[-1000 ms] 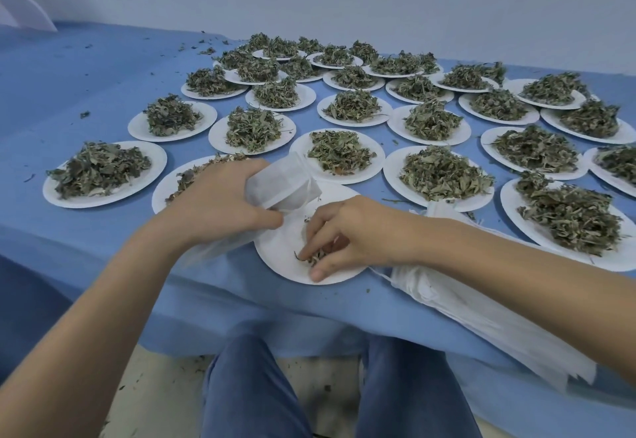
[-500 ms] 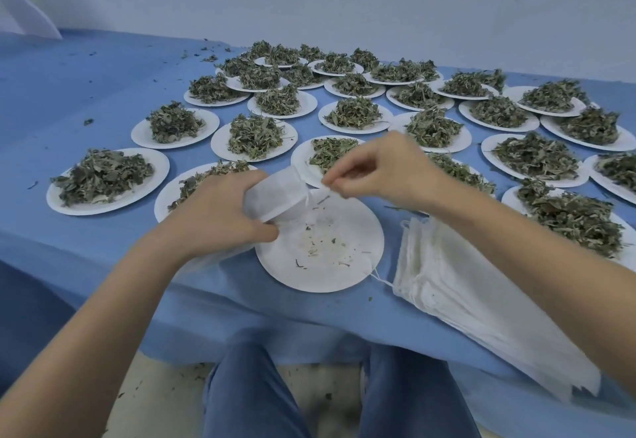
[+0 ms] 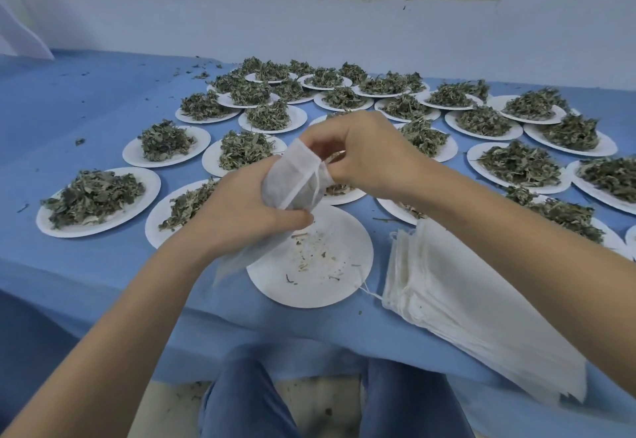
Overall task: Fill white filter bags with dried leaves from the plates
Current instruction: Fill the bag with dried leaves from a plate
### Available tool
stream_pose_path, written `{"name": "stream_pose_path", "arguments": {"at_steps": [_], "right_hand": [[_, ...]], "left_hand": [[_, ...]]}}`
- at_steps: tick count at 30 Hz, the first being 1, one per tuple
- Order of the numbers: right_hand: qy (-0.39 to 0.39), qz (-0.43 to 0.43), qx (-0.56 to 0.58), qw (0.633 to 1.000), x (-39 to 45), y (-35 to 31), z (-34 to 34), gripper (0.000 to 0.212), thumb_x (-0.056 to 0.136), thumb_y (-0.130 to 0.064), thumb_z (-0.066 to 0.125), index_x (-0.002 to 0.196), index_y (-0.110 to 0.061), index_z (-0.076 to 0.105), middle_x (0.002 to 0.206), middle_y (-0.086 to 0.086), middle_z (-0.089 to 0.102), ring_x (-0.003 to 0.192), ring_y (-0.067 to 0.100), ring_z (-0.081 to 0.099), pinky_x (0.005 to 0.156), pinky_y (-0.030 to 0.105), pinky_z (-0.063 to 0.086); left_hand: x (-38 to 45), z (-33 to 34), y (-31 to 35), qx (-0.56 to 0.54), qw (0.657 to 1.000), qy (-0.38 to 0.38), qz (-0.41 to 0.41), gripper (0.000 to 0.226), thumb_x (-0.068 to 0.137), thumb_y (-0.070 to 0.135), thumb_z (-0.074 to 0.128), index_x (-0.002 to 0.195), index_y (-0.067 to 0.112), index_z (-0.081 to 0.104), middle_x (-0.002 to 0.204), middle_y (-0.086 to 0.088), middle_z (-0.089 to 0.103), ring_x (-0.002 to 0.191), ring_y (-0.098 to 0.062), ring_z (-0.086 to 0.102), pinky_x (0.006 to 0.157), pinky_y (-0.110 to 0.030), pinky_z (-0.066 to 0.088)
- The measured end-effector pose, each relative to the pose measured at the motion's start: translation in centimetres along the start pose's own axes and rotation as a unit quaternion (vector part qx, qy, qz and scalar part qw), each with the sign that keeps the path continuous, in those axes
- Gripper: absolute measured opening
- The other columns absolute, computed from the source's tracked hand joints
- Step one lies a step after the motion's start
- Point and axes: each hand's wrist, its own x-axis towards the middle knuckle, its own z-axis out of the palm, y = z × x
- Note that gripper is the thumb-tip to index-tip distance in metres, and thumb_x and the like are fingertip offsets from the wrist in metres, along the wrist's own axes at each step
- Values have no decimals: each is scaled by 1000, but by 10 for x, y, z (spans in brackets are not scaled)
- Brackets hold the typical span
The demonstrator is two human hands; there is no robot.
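My left hand [image 3: 237, 214] grips a white filter bag [image 3: 292, 179] with dark leaves showing through it, held above the near plate [image 3: 347, 286]. My right hand [image 3: 364, 158] pinches the bag's open top edge from the right. That near white plate holds only a few leaf crumbs. A stack of flat white filter bags [image 3: 481, 317] lies to the right of it, reaching over the table's front edge. Several white plates heaped with dried green leaves [image 3: 93, 196] spread across the blue table behind my hands.
The blue cloth table [image 3: 69, 103] has loose leaf bits at the far left. A pale wall [image 3: 309, 31] runs along its back. My blue-trousered knees [image 3: 247, 399] sit below the front edge.
My right hand left the near plate and rose to the bag's mouth. My left hand lifted and tilted the bag upright. The near plate now has only crumbs.
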Motion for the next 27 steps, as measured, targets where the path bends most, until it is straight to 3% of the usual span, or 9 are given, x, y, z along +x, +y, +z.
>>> {"name": "stream_pose_path", "arguments": {"at_steps": [2, 5, 12, 14, 16, 18, 19, 22, 27], "right_hand": [[-31, 13, 21, 999, 0, -2, -4, 34, 74, 4, 61, 90, -25, 70, 82, -5, 73, 78, 3, 67, 75, 23, 55], [-76, 21, -7, 997, -1, -2, -11, 32, 83, 1, 49, 96, -23, 65, 82, 8, 72, 76, 23, 65, 78, 34, 53], [17, 31, 53, 998, -16, 8, -19, 11, 89, -15, 54, 95, -22, 61, 93, -10, 64, 86, 7, 62, 77, 15, 46], [41, 69, 18, 997, -19, 15, -15, 11, 89, -17, 52, 95, -19, 61, 84, -15, 62, 79, 5, 59, 71, 6, 41], [-14, 116, -103, 988, -19, 25, -10, 22, 90, -21, 49, 95, -8, 65, 84, -2, 67, 75, 12, 58, 70, 17, 44], [-129, 167, -214, 954, -19, 35, -1, 35, 90, -28, 48, 78, 2, 62, 72, 16, 62, 60, 19, 51, 56, 30, 41], [-160, 186, -249, 937, -19, 38, 5, 42, 89, -33, 51, 63, -1, 53, 58, 13, 52, 51, 18, 43, 48, 30, 34], [-156, 209, -269, 927, -19, 44, 23, 54, 81, -41, 62, 48, -12, 31, 46, 0, 31, 42, 14, 31, 41, 27, 22], [-135, 245, -249, 927, -19, 52, 33, 44, 77, -32, 69, 51, -12, 40, 52, 2, 42, 49, 14, 40, 45, 27, 30]], "left_hand": [[3, 1, 2, -4, 1000, 0, 2, 38, 51, 35, 70, 87, 36, 59, 85, 14, 66, 77, -3, 61, 66, -28, 48], [6, 3, 4, 0, 1000, 0, 0, 36, 52, 37, 71, 86, 37, 58, 81, 17, 64, 70, 3, 58, 60, -26, 45], [7, 7, 1, 6, 1000, 26, -2, 40, 56, 45, 69, 91, 33, 57, 88, 11, 63, 80, -6, 58, 66, -30, 46], [6, 6, -3, 23, 998, 49, -11, 41, 58, 46, 69, 96, 36, 56, 88, 16, 61, 80, -1, 55, 61, -25, 43], [4, 3, -9, 28, 996, 74, -27, 40, 63, 44, 71, 98, 40, 54, 90, 21, 58, 82, 2, 53, 58, -23, 38], [3, 1, -13, 21, 994, 93, -50, 37, 65, 40, 70, 99, 39, 54, 91, 21, 57, 83, -2, 54, 58, -24, 38], [2, 1, -14, 19, 993, 99, -60, 37, 66, 40, 69, 100, 37, 54, 91, 19, 57, 83, -4, 54, 58, -25, 39], [3, 3, -12, 15, 991, 109, -79, 39, 65, 41, 69, 100, 32, 54, 90, 15, 57, 80, -5, 53, 58, -26, 41], [5, 4, -9, 20, 989, 111, -96, 50, 63, 47, 71, 101, 26, 48, 88, 14, 52, 75, -1, 48, 54, -28, 37]]}}
